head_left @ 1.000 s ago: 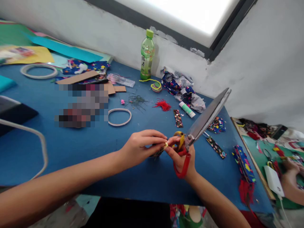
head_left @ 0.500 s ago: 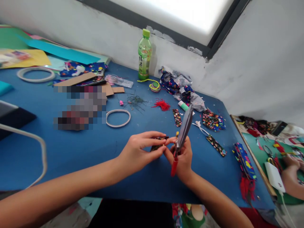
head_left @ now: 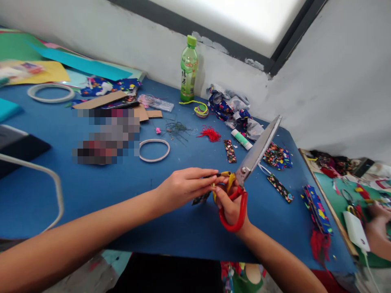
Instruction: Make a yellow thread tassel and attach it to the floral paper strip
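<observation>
My left hand (head_left: 183,186) is closed, its fingers pinching a small dark floral piece (head_left: 200,199) that is mostly covered by the hand. Around the handles of the scissors (head_left: 259,149) my right hand (head_left: 232,208) is closed; one handle is red, the other yellow. The blades lie together and point up and to the right, away from the floral piece. The fingertips of both hands meet at the piece's right end. Beyond them a flat dark floral strip (head_left: 230,151) lies on the blue table (head_left: 171,236).
A green bottle (head_left: 189,71) stands by the wall. Red threads (head_left: 209,134), a glue stick (head_left: 241,139), a white ring (head_left: 154,150) and crumpled fabric (head_left: 227,103) lie beyond my hands. At right are a blue floral piece (head_left: 317,209) and another person's hand (head_left: 378,215).
The scissors have turned in my right hand, from nearly upright and edge-on to leaning right with the blades' broad side showing. My left hand keeps its hold on the floral piece.
</observation>
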